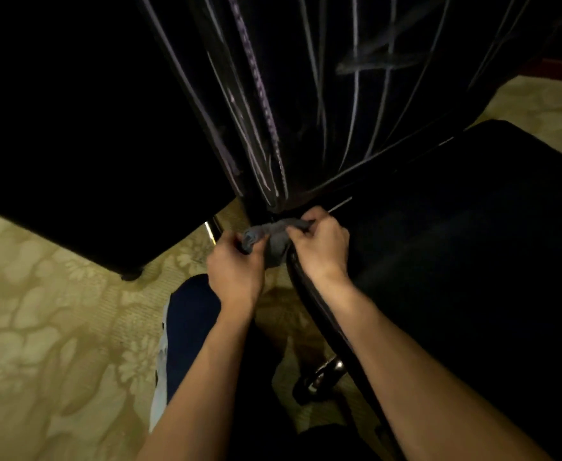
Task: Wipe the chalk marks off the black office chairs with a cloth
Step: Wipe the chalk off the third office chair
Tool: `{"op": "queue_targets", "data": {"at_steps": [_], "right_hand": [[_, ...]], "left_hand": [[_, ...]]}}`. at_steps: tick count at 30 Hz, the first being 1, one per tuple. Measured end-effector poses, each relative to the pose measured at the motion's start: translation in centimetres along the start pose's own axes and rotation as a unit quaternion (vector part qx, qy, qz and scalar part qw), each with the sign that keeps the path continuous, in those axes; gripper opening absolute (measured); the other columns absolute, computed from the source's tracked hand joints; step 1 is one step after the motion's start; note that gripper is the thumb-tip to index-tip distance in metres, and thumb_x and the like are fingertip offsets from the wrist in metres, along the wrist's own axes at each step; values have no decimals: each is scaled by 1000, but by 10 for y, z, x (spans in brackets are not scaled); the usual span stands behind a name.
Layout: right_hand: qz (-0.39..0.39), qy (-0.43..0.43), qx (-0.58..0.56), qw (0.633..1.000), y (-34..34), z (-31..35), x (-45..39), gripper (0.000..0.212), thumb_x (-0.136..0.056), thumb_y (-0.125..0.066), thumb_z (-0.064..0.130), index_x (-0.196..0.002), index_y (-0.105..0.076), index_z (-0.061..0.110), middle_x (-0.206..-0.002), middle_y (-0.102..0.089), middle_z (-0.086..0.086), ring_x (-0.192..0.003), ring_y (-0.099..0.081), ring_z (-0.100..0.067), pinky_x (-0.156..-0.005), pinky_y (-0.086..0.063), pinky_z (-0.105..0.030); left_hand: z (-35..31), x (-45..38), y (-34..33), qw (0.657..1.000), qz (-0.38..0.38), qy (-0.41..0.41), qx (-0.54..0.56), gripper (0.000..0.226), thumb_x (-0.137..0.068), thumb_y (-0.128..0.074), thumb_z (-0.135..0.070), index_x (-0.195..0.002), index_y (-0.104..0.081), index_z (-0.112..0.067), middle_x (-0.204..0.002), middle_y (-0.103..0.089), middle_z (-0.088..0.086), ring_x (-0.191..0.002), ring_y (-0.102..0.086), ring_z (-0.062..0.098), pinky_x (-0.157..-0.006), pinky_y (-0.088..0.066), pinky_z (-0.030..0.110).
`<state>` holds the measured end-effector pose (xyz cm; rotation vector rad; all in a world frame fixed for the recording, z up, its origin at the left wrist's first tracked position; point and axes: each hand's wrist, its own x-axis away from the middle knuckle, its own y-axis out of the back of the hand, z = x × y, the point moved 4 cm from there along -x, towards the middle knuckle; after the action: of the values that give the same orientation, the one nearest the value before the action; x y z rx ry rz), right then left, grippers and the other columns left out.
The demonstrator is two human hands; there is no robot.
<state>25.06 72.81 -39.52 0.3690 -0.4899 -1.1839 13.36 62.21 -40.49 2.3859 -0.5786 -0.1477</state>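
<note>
- Your left hand [236, 264] and right hand [319, 242] both pinch a crumpled grey cloth [273, 236], soft and bunched between them.
- It hangs just beside the black chair seat [472, 244], below the backrest [323, 94] streaked with pale chalk marks [355, 94].
- Patterned beige carpet [56, 327] lies underneath.

Cloth [274, 239] between hands, below backrest [323, 94] (seat [472, 244] right).

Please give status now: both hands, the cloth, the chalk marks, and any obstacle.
Left hand and right hand both grip grey cloth. Chalk marks remain on chair back. No obstacle.
</note>
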Motion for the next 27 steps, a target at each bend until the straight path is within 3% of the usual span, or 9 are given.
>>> {"op": "queue_targets", "data": {"at_steps": [4, 6, 8, 11, 14, 19, 23, 25, 27], "right_hand": [[25, -13, -42, 999, 4, -2, -3, 19, -87, -74, 24, -84, -55, 26, -80, -66, 3, -84, -66, -17, -69, -43, -15], [28, 10, -114, 993, 2, -1, 1, 23, -87, -74, 26, -78, -54, 32, -70, -64, 11, -80, -70, -20, -80, -56, -33], [14, 37, -171, 984, 5, 1, 3, 20, -86, -72, 34, -77, -55, 40, -69, -66, 14, -77, -71, -21, -82, -58, -48], [-16, 86, -136, 987, 8, 9, 6, 10, -87, -70, 35, -93, -62, 35, -78, -66, 10, -84, -68, -24, -81, -54, -41], [-23, 72, -28, 997, 5, 7, 8, 20, -90, -68, 38, -101, -64, 22, -85, -72, -2, -90, -67, -28, -76, -49, -35], [17, 39, 85, 995, 1, 8, 1, 20, -88, -69, 36, -98, -65, 20, -96, -72, -10, -100, -65, -32, -81, -47, -33], [16, 60, -39, 997, 5, 9, 8, 20, -85, -74, 30, -77, -57, 26, -67, -70, 5, -76, -73, -17, -82, -57, -38], [-2, 86, -108, 990, 10, 13, 13, 25, -86, -75, 28, -78, -52, 34, -59, -65, 17, -67, -71, -4, -83, -56, -41], [-20, 87, -119, 989, 11, 15, 15, 21, -86, -74, 29, -82, -55, 34, -61, -66, 17, -69, -72, -7, -85, -56, -43]], "left_hand": [[-9, 6, -5, 998, 19, 21, 58, 22, -82, -70, -50, -80, -58, -32, -84, -70, -6, -78, -69, 17, -71, -60, 44], [-19, 14, 3, 994, -2, -41, 99, 17, -91, -71, -33, -84, -59, -23, -81, -67, -6, -76, -65, 7, -73, -57, 33], [-33, 20, 13, 987, -35, -97, 125, 23, -94, -70, -25, -85, -56, -8, -77, -61, -3, -70, -59, 5, -67, -51, 24], [-35, 18, 10, 985, -69, -105, 114, 28, -93, -70, -27, -82, -53, -8, -74, -60, 0, -69, -60, 10, -64, -48, 23], [-24, 15, 0, 991, -80, -81, 63, 25, -93, -70, -26, -80, -54, -13, -68, -55, -10, -65, -56, -2, -57, -38, 10], [-7, 11, -15, 1000, -31, -1, 5, 14, -90, -68, -25, -95, -64, -12, -87, -69, 1, -84, -64, 20, -72, -49, 30], [-14, 28, -9, 994, -71, -42, 70, 18, -94, -67, -23, -84, -57, -12, -72, -60, -6, -70, -59, 6, -62, -42, 19], [-24, 32, 0, 982, -114, -83, 127, 19, -97, -65, -21, -82, -54, -14, -69, -57, -8, -64, -56, 3, -58, -39, 12], [-28, 29, 1, 978, -135, -100, 126, 18, -97, -64, -20, -82, -54, -15, -70, -57, -10, -64, -56, 3, -59, -39, 12]]}}
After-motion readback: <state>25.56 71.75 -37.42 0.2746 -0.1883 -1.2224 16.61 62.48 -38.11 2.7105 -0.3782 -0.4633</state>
